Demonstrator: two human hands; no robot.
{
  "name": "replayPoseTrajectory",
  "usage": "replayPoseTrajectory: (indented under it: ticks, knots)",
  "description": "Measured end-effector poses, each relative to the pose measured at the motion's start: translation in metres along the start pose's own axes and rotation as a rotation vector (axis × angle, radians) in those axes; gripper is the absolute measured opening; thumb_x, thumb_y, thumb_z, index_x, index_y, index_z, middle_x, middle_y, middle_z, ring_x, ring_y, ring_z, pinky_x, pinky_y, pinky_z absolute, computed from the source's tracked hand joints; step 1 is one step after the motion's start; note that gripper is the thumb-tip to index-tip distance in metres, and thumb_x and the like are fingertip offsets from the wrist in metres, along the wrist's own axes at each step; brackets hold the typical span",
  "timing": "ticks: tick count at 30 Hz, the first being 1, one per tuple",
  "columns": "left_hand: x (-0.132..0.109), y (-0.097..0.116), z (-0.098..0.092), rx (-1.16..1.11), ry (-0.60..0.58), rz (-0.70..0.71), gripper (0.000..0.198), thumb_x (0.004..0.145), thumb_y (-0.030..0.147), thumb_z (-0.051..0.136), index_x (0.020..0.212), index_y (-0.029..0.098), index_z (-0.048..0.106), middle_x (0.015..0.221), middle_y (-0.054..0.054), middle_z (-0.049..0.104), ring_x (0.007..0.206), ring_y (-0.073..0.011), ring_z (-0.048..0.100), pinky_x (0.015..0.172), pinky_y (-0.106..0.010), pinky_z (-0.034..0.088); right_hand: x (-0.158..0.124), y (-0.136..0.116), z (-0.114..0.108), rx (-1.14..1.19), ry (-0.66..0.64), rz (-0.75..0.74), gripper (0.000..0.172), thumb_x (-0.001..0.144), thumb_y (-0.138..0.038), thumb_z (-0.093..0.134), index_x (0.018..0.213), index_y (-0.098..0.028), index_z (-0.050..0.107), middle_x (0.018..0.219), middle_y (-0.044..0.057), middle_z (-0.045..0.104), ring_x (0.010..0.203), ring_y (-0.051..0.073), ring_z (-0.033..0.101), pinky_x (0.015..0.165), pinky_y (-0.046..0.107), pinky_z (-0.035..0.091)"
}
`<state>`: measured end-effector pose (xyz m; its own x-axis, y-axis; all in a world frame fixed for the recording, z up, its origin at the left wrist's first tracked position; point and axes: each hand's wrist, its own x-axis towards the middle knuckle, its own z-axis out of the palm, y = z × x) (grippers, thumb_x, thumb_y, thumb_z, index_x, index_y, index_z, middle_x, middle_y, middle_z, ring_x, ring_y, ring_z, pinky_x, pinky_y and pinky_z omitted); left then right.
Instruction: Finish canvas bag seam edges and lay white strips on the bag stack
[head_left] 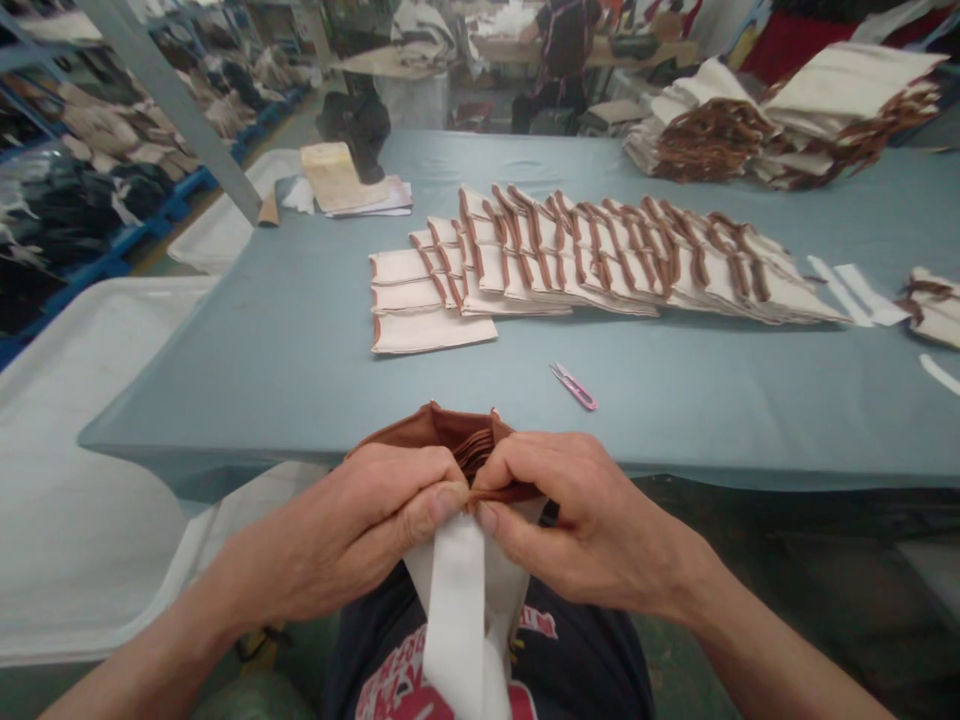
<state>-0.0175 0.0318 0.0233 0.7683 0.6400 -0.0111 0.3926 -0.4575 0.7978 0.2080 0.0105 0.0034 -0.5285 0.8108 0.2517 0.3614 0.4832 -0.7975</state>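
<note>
So the cloth bag (510, 565) is right by the table's (262, 380) near edge, brown lining facing up at its open top, white strip (457, 610) hanging down the front. Left hand (397, 510) is pinching the brown rim at the top of that strip, and the right hand (585, 510) pinches the rim just beside it. Pink snips (575, 388) lie near the table's front edge, overlapping cream-and-brown pieces (585, 255) run across its middle, stacks (709, 140) at its far right.

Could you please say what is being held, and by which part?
Left hand and right hand pinch a brown-lined cream fabric piece by its brown edge.
</note>
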Motion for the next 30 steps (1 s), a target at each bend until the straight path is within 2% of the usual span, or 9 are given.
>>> replayPoseTrajectory:
  ticks: [3, 8, 14, 17, 20, 23, 30]
  knots:
    - [0.002, 0.001, -0.001, -0.014, 0.005, 0.0, 0.037, 0.109, 0.026, 0.037, 0.072, 0.021, 0.041, 0.069, 0.006, 0.048, 0.064, -0.0109, 0.044, 0.06, -0.023, 0.034, 0.001, -0.001, -0.003, -0.033, -0.032, -0.007, 0.011, 0.091, -0.013, 0.062, 0.082, -0.019, 0.06, 0.072, -0.002, 0.064, 0.064, 0.012, 0.054, 0.064, 0.025, 0.036]
    - [0.006, 0.001, -0.003, -0.054, -0.019, -0.012, 0.037, 0.108, 0.026, 0.042, 0.071, 0.02, 0.044, 0.067, 0.006, 0.045, 0.06, -0.01, 0.039, 0.056, -0.023, 0.031, 0.001, 0.001, -0.006, -0.035, -0.095, -0.001, 0.01, 0.095, -0.016, 0.064, 0.086, -0.018, 0.062, 0.077, -0.001, 0.068, 0.067, 0.011, 0.058, 0.066, 0.025, 0.037]
    - [0.007, -0.009, -0.002, -0.224, -0.034, -0.06, 0.039, 0.107, 0.031, 0.041, 0.07, 0.02, 0.042, 0.066, 0.006, 0.04, 0.06, -0.0097, 0.039, 0.055, -0.021, 0.034, 0.005, 0.006, -0.006, 0.132, -0.113, 0.119, 0.01, 0.092, -0.017, 0.067, 0.083, -0.019, 0.064, 0.076, -0.003, 0.069, 0.066, 0.01, 0.059, 0.068, 0.023, 0.04]
    - [0.004, -0.01, 0.0, -0.248, 0.037, -0.089, 0.037, 0.106, 0.031, 0.041, 0.074, 0.018, 0.053, 0.068, 0.005, 0.048, 0.062, -0.0093, 0.045, 0.056, -0.019, 0.037, 0.006, 0.007, -0.005, 0.153, -0.09, 0.143, 0.008, 0.091, -0.019, 0.067, 0.083, -0.019, 0.064, 0.077, -0.003, 0.069, 0.067, 0.01, 0.059, 0.068, 0.023, 0.042]
    - [0.0, -0.008, 0.002, -0.241, 0.089, -0.128, 0.022, 0.099, 0.026, 0.052, 0.084, 0.017, 0.065, 0.073, 0.003, 0.059, 0.061, -0.0092, 0.05, 0.054, -0.019, 0.039, 0.005, 0.006, -0.002, 0.131, -0.069, 0.137, 0.009, 0.091, -0.021, 0.065, 0.083, -0.019, 0.064, 0.076, -0.002, 0.069, 0.067, 0.011, 0.059, 0.066, 0.024, 0.042]
    - [-0.003, -0.005, 0.004, -0.186, 0.133, -0.147, 0.01, 0.09, 0.019, 0.06, 0.084, 0.016, 0.068, 0.071, 0.004, 0.062, 0.057, -0.008, 0.05, 0.051, -0.017, 0.038, 0.005, 0.004, 0.002, 0.078, -0.028, 0.114, 0.01, 0.089, -0.022, 0.065, 0.08, -0.019, 0.063, 0.073, -0.002, 0.067, 0.065, 0.012, 0.057, 0.065, 0.025, 0.04]
    - [-0.008, -0.005, 0.003, -0.19, 0.162, -0.131, 0.017, 0.089, 0.015, 0.056, 0.082, 0.015, 0.072, 0.063, 0.005, 0.063, 0.053, -0.0066, 0.051, 0.05, -0.015, 0.038, 0.007, 0.0, 0.013, 0.108, 0.024, 0.131, 0.013, 0.086, -0.023, 0.061, 0.075, -0.02, 0.057, 0.067, -0.003, 0.06, 0.06, 0.011, 0.051, 0.061, 0.025, 0.038]
